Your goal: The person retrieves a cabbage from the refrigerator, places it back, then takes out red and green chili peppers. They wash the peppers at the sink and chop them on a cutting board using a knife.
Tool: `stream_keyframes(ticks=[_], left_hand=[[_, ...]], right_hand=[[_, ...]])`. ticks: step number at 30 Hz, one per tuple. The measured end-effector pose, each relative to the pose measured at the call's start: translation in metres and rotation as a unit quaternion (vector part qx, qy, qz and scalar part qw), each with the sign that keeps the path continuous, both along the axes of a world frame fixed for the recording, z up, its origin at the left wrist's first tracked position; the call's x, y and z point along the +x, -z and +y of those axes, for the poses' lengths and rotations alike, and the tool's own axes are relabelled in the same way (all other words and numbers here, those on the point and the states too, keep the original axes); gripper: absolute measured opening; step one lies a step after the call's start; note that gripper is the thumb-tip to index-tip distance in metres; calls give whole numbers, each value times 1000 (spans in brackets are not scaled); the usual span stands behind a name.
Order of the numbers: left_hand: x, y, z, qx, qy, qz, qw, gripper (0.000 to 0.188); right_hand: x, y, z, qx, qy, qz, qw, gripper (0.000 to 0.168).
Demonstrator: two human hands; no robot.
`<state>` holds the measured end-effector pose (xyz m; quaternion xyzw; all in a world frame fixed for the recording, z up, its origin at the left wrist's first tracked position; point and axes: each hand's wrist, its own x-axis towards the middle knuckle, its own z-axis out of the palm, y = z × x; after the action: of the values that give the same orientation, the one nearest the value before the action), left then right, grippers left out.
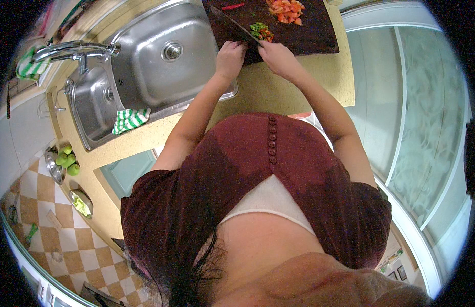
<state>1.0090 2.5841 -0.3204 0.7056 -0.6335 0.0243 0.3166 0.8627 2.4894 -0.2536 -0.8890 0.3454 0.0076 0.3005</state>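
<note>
My right hand (277, 57) grips the handle of a kitchen knife (236, 24), whose blade slants up and left over a dark cutting board (318, 34). Chopped green and red chili peppers (261, 32) lie in a small heap just beyond the knife. At the board's near left edge my left hand (231, 57) rests with curled fingers; whether anything is inside them is hidden. A whole red chili pepper (232, 6) lies at the far side of the board. To its right is a pile of diced tomato (287, 10).
Left of the board is a stainless steel double sink (145, 80) with a chrome faucet (74, 49). A green-and-white checked cloth (130, 120) drapes over its front rim. Green fruits (67, 159), a metal bowl (54, 167) and a dish of pale green pieces (81, 204) stand farther left. Frosted glass panels (429, 115) flank the right.
</note>
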Motion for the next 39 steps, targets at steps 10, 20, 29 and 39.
stream_keyframes(ticks=[10, 20, 29, 39], left_hand=[[-5, -9, 11, -20, 3, -6, 1000, 8], [-5, -8, 11, -27, 4, -13, 1000, 12], [-4, -6, 6, -17, -8, -22, 1000, 5], [-2, -3, 10, -37, -18, -11, 999, 6]], right_hand=[[2, -8, -5, -7, -7, 14, 1000, 33], [38, 7, -6, -17, 6, -68, 997, 30], [0, -12, 1, -10, -1, -4, 1000, 29], [34, 6, -9, -7, -2, -76, 997, 28]])
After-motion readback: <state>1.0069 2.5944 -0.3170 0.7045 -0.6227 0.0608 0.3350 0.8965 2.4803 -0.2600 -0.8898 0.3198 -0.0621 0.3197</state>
